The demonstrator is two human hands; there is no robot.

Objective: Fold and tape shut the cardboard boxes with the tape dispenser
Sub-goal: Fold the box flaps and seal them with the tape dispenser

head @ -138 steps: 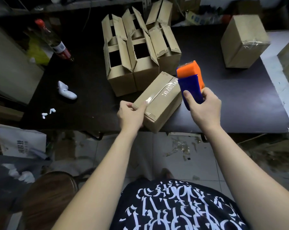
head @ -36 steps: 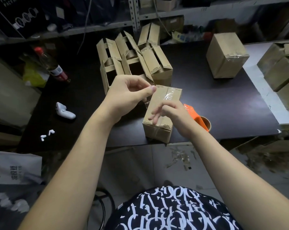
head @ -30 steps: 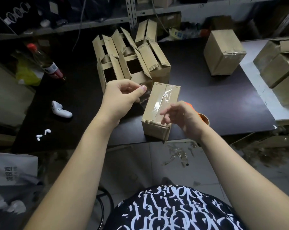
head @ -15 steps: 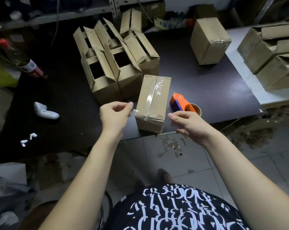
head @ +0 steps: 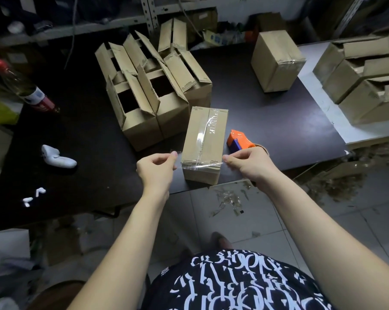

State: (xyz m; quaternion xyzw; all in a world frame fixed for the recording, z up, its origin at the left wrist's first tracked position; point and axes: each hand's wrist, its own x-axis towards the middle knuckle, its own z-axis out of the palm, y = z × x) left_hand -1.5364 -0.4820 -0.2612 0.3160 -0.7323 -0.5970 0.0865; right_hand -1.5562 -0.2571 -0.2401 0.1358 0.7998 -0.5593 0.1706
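A dark table (head: 267,121) carries a taped cardboard box (head: 202,139) at its near edge, an orange-and-blue tape dispenser (head: 239,142) just beside it; open-flapped boxes (head: 144,97) cluster behind. A sealed box (head: 276,61) stands far right; a white plastic object (head: 57,156) lies left.

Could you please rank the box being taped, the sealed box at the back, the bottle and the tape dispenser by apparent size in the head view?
1. box being taped and sealed box at the back: near alike, and distance differs, so unranked.
2. bottle.
3. tape dispenser, partly hidden behind the right hand.
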